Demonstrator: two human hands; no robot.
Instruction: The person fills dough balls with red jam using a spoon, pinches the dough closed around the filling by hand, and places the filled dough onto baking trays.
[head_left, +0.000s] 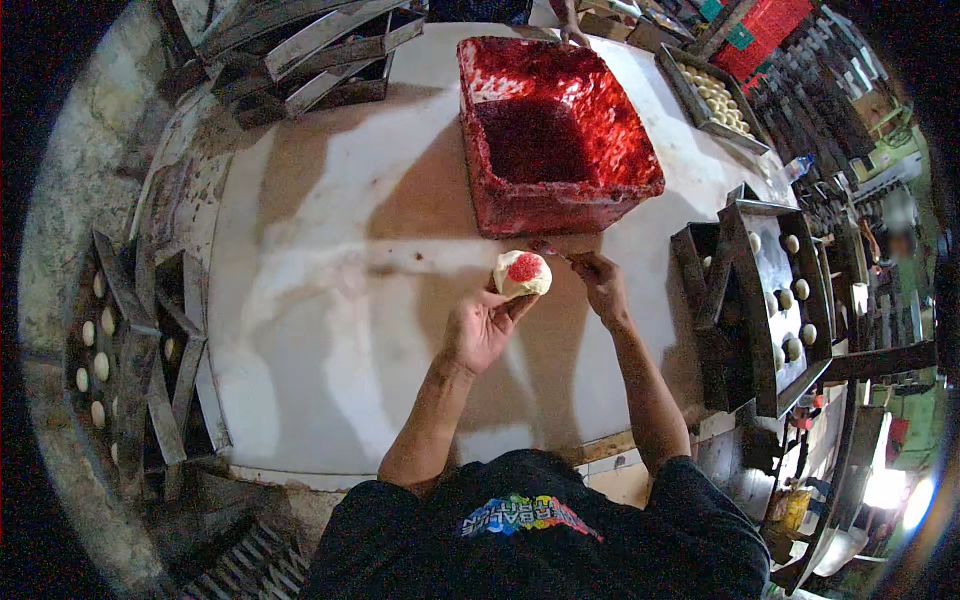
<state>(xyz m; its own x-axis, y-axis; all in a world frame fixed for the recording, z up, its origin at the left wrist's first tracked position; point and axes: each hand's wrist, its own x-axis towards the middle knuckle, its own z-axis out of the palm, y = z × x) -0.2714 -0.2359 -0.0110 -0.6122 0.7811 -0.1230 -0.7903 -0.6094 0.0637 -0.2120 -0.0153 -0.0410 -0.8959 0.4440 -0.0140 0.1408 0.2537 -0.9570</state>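
Observation:
In my left hand [482,328] rests a piece of pale dough [508,284], cupped on the fingers. A spot of red filling [525,266] sits in the middle of the dough. My right hand [601,284] is closed round the handle of a small spoon [545,248], whose red-smeared end points left toward the dough, a little apart from it. Just beyond both hands stands a large red tub [560,205], its inner walls smeared with red filling. How deep the filling lies is hard to tell in the shadow.
Metal trays with dough balls [775,300] are stacked at the right, and another tray [712,105] lies far right. More trays stand at the left [150,350] and far left [310,60]. Across the white table, another person's hand [574,36] is near the tub.

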